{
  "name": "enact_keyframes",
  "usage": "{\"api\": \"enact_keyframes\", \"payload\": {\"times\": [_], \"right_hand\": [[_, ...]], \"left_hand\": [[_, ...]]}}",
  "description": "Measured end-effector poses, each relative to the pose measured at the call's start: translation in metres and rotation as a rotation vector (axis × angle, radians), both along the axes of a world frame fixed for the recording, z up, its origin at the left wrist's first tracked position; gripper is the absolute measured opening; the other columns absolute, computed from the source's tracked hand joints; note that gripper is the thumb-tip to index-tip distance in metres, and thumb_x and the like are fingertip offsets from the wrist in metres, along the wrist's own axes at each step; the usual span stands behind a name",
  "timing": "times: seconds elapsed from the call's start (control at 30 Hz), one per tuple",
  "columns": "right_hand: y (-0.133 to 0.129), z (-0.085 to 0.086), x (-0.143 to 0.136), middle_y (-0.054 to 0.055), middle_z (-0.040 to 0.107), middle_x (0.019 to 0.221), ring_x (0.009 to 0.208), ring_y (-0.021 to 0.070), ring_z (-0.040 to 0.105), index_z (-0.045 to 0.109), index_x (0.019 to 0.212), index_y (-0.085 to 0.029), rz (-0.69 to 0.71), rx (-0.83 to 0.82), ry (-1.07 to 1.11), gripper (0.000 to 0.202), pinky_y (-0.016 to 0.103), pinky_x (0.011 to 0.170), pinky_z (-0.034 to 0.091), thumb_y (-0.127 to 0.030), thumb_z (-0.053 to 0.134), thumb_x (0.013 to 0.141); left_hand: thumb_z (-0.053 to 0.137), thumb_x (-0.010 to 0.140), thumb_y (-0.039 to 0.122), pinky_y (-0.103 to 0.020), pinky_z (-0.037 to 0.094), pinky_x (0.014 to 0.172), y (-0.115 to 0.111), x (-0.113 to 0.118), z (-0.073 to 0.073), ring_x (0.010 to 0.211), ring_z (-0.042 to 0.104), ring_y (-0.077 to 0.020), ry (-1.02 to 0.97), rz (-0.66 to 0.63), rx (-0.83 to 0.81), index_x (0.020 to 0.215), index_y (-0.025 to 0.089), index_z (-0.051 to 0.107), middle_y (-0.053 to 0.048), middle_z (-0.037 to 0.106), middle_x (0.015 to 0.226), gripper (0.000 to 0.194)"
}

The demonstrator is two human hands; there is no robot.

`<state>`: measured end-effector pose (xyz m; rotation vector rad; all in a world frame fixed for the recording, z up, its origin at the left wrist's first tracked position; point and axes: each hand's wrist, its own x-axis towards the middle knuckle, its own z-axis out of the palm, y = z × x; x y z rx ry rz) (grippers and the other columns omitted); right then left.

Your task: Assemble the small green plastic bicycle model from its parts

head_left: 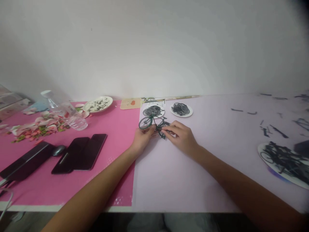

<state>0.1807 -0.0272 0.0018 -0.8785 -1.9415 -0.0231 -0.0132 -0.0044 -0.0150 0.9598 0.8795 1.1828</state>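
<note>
A small dark model bicycle (145, 122) is held up between my two hands, over the near side of two white plates. My left hand (142, 138) grips it from the left, thumb and fingers closed below the spoked front wheel. From the right, my right hand (181, 135) pinches the bicycle near its rear wheel, fingertips pressed together there. Whether a tiny separate part sits in that pinch is hidden. Just behind the bicycle lie a white plate (162, 114) with dark wheels and another plate (190, 113) with dark spoked parts.
On the right, a large plate (262, 149) holds a heap of dark parts, with loose pieces (278, 131) behind it. Leftward on the pink cover lie phones (91, 151), a black case (26, 161), a tilted plastic bottle (65, 111), petals (36, 127) and a plate of bits (98, 104).
</note>
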Motion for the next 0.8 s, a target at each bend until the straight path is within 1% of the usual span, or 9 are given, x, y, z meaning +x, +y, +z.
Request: {"api": "enact_keyframes", "payload": {"times": [0.13, 0.27, 0.33, 0.53, 0.6, 0.73, 0.8], "right_hand": [[-0.0008, -0.0007, -0.0002, 0.004, 0.067, 0.085, 0.07, 0.0142, 0.063, 0.076, 0.104, -0.022, -0.014, 0.022, -0.019, 0.012, 0.028, 0.062, 0.053, -0.018, 0.069, 0.094], [-0.0015, -0.0007, -0.0006, 0.003, 0.066, 0.084, 0.069, 0.0138, 0.063, 0.076, 0.104, -0.021, -0.032, 0.033, -0.021, 0.012, 0.027, 0.061, 0.052, -0.017, 0.069, 0.094], [-0.0018, -0.0003, -0.0009, 0.003, 0.066, 0.084, 0.069, 0.014, 0.063, 0.076, 0.103, -0.022, -0.034, 0.029, -0.025, 0.012, 0.028, 0.061, 0.052, -0.017, 0.068, 0.094], [-0.0025, 0.0011, -0.0018, 0.003, 0.066, 0.083, 0.068, 0.014, 0.062, 0.076, 0.102, -0.022, -0.04, 0.036, -0.033, 0.013, 0.028, 0.061, 0.051, -0.017, 0.068, 0.094], [-0.0027, 0.0013, -0.0018, 0.003, 0.065, 0.082, 0.067, 0.0138, 0.061, 0.076, 0.102, -0.021, -0.042, 0.042, -0.039, 0.012, 0.028, 0.061, 0.051, -0.016, 0.068, 0.094], [-0.0031, 0.0005, -0.0017, 0.003, 0.068, 0.083, 0.068, 0.0138, 0.063, 0.076, 0.102, -0.021, -0.045, 0.045, -0.045, 0.012, 0.027, 0.061, 0.051, -0.017, 0.069, 0.094], [-0.003, -0.0001, -0.0016, 0.003, 0.069, 0.083, 0.069, 0.0138, 0.064, 0.077, 0.103, -0.022, -0.045, 0.038, -0.05, 0.013, 0.027, 0.061, 0.051, -0.018, 0.069, 0.094]], "left_hand": [[0.09, 0.072, 0.038, -0.045, 0.061, 0.093, 0.0005, -0.0023, -0.0021, 0.1, 0.073, -0.0273, -0.002, -0.006, 0.025, 0.105, 0.011, 0.076, -0.013, 0.077, 0.112, 0.045], [0.092, 0.066, 0.027, -0.043, 0.06, 0.093, 0.0006, -0.0051, -0.0016, 0.098, 0.073, -0.0269, 0.116, -0.023, 0.034, 0.109, 0.011, 0.078, -0.015, 0.076, 0.119, 0.049], [0.092, 0.064, 0.025, -0.04, 0.059, 0.092, 0.0005, -0.0058, -0.001, 0.096, 0.073, -0.0264, 0.171, -0.027, 0.039, 0.109, 0.011, 0.078, -0.015, 0.075, 0.12, 0.049], [0.093, 0.066, 0.032, -0.037, 0.06, 0.087, 0.0003, -0.0051, -0.0037, 0.093, 0.074, -0.0252, 0.203, -0.024, 0.078, 0.114, 0.011, 0.076, -0.016, 0.076, 0.119, 0.055], [0.093, 0.067, 0.034, -0.036, 0.06, 0.085, 0.0002, -0.0045, -0.0048, 0.092, 0.074, -0.0248, 0.206, 0.001, 0.097, 0.112, 0.011, 0.076, -0.015, 0.076, 0.117, 0.054], [0.092, 0.068, 0.038, -0.036, 0.061, 0.08, 0.0, -0.0034, -0.004, 0.084, 0.073, -0.0238, 0.226, 0.024, 0.097, 0.108, 0.011, 0.077, -0.013, 0.078, 0.104, 0.05], [0.091, 0.069, 0.038, -0.035, 0.06, 0.08, -0.0003, -0.003, -0.003, 0.086, 0.073, -0.0238, 0.227, 0.019, 0.106, 0.108, 0.011, 0.077, -0.014, 0.078, 0.105, 0.05]]}}
